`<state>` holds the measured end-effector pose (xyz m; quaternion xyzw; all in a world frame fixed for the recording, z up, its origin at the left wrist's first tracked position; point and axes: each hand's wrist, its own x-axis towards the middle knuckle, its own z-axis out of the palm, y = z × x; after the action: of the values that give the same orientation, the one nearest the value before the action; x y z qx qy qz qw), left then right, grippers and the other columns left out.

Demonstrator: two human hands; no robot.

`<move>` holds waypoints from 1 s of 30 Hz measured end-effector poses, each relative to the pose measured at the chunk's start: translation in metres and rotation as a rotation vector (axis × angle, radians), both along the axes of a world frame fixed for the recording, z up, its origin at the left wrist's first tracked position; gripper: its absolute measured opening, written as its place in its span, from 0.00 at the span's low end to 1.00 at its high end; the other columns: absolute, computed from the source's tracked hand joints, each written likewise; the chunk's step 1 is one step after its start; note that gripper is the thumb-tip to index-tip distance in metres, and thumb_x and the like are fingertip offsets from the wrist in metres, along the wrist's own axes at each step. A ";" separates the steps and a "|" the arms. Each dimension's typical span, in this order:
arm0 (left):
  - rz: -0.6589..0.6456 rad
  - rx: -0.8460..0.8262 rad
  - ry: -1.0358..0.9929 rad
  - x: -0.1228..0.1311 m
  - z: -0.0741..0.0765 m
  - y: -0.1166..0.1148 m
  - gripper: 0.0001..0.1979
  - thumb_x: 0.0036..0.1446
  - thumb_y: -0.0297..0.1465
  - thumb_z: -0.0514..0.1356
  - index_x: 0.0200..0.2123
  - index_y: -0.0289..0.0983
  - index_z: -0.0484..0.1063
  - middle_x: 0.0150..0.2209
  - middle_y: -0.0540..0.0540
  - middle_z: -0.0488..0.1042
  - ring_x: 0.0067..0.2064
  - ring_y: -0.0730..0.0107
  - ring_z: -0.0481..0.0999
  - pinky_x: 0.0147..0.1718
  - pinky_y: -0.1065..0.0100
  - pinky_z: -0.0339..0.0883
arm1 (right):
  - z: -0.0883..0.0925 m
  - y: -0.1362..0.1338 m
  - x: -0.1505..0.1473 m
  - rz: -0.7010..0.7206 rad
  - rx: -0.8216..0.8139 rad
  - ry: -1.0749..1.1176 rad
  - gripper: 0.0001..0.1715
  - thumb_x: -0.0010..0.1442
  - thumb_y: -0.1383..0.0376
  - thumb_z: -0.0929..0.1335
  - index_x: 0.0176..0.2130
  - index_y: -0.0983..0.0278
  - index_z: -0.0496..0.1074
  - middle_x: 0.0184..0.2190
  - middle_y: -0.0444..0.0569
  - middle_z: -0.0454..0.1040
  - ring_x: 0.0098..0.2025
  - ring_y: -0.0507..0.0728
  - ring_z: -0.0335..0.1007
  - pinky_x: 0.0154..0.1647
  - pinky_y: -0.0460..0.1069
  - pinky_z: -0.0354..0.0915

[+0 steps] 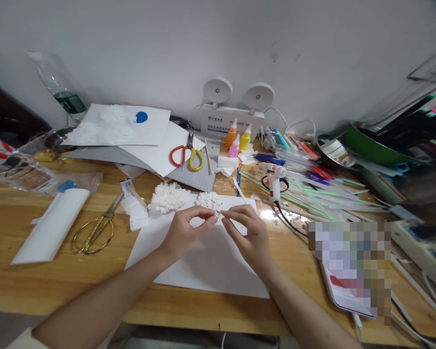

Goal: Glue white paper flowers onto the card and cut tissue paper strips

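Note:
Over a white paper sheet (203, 271), my left hand (187, 228) pinches a small white piece (217, 214) between thumb and forefinger. My right hand (250, 235) meets it from the other side, thumb and fingertips drawn together at the piece. Whether those right fingertips grip the piece or something tiny on it, I cannot tell. Just beyond the fingers sits a cluster of small white bits (209, 199), partly hidden by my left hand. To its left is a bigger, ruffled white cluster (169, 196).
At left lie gold-handled scissors (94, 235) and a folded white sheet (53, 228). Red-and-yellow-handled scissors (187, 155) rest on a grey mat. A white glue gun (275, 182) stands right, its cord trailing toward a phone (349, 291). Paint bottles (232, 134) and scattered strips (312, 194) lie behind.

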<state>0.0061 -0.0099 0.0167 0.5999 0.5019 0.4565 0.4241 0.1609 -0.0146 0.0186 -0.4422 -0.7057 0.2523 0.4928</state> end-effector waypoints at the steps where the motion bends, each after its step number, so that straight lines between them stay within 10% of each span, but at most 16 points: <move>1: 0.002 0.018 0.019 0.000 0.000 0.000 0.06 0.47 0.31 0.59 0.29 0.35 0.72 0.29 0.48 0.74 0.33 0.71 0.72 0.35 0.70 0.66 | -0.001 0.000 -0.001 0.006 0.038 -0.024 0.11 0.53 0.71 0.66 0.36 0.58 0.74 0.29 0.47 0.69 0.33 0.55 0.64 0.35 0.51 0.62; 15: -0.063 0.337 0.277 -0.004 -0.002 0.003 0.04 0.51 0.29 0.57 0.28 0.35 0.72 0.29 0.46 0.74 0.33 0.71 0.71 0.36 0.68 0.63 | -0.006 0.006 0.002 0.055 -0.006 -0.061 0.07 0.52 0.69 0.68 0.34 0.60 0.74 0.28 0.47 0.71 0.33 0.55 0.65 0.34 0.51 0.63; 23: -0.125 0.106 0.171 -0.002 0.004 0.001 0.07 0.51 0.31 0.57 0.32 0.36 0.73 0.32 0.45 0.75 0.36 0.69 0.72 0.38 0.68 0.64 | -0.004 0.007 0.001 -0.027 0.152 -0.123 0.04 0.51 0.70 0.67 0.29 0.61 0.72 0.25 0.47 0.70 0.31 0.55 0.63 0.33 0.52 0.62; 30: -0.103 -0.014 -0.005 -0.002 0.004 0.000 0.08 0.47 0.33 0.60 0.31 0.35 0.72 0.31 0.46 0.74 0.35 0.70 0.72 0.37 0.68 0.65 | -0.011 0.003 -0.004 0.077 -0.259 0.233 0.04 0.52 0.64 0.67 0.27 0.62 0.68 0.25 0.44 0.68 0.30 0.53 0.63 0.33 0.50 0.61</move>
<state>0.0044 -0.0101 0.0209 0.6208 0.4724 0.4323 0.4524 0.1569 -0.0117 0.0079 -0.4423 -0.6220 0.4092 0.4999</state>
